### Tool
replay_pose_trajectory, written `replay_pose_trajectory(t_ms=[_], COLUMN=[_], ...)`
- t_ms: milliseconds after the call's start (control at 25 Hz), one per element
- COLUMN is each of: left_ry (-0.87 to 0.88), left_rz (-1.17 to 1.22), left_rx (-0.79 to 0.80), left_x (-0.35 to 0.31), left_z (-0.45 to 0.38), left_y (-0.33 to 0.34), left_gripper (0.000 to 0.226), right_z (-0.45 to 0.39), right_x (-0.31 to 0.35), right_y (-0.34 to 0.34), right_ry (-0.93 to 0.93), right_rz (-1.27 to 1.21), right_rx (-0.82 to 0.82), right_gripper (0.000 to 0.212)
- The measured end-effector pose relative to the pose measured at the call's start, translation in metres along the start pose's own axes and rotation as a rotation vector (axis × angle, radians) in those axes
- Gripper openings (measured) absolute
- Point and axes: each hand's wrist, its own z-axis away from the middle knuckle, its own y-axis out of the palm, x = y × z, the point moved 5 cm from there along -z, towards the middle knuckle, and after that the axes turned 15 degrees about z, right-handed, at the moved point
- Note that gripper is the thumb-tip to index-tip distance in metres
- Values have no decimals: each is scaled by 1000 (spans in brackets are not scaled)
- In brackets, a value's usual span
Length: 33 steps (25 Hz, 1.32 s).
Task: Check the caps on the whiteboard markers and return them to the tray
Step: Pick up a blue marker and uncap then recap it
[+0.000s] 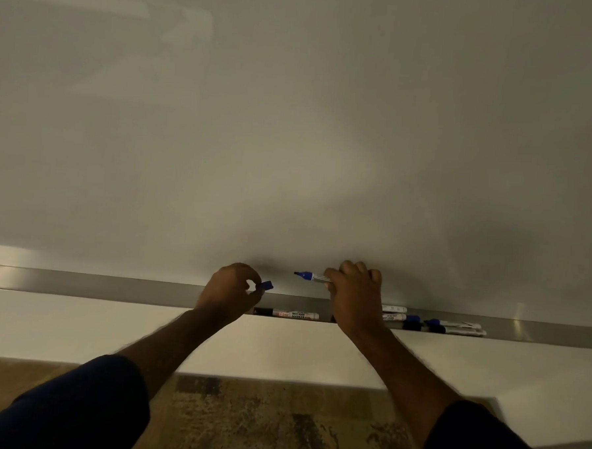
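My right hand point(354, 292) grips an uncapped blue whiteboard marker point(310, 276), its dark tip pointing left. My left hand point(231, 291) pinches the blue cap point(265, 286) between thumb and fingers, a short gap left of the tip. Both are held just above the metal tray point(113, 285) that runs along the bottom of the whiteboard point(293, 121). In the tray lie a red-labelled marker point(290, 314) between my hands and several more markers point(450, 327) to the right of my right hand, some with blue or black caps.
Below the tray is a white wall strip point(76, 326), then a patterned brown carpet point(260, 425). My dark sleeves fill the lower corners.
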Motion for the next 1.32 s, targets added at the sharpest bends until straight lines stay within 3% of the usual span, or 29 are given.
replay_pose_trajectory(t_ms=[280, 520, 680, 840, 1320], left_ry=[59, 58, 176, 186, 262], left_rz=[343, 635, 622, 631, 536], left_rx=[-155, -197, -204, -285, -268], left_x=[-50, -107, -151, -183, -224], left_z=[11, 14, 22, 28, 43], left_y=[-52, -104, -130, -148, -146], left_gripper=[17, 21, 29, 53, 45], right_z=[-1, 0, 10, 18, 27], right_x=[-20, -26, -23, -23, -23], right_y=[-87, -160, -200, -234, -261], right_ry=[66, 1, -97, -204, -270], right_rz=[-230, -378, -465, -427, -365], right_rx=[-284, -393, -424, -441, -402], right_gripper=[13, 20, 26, 29, 30])
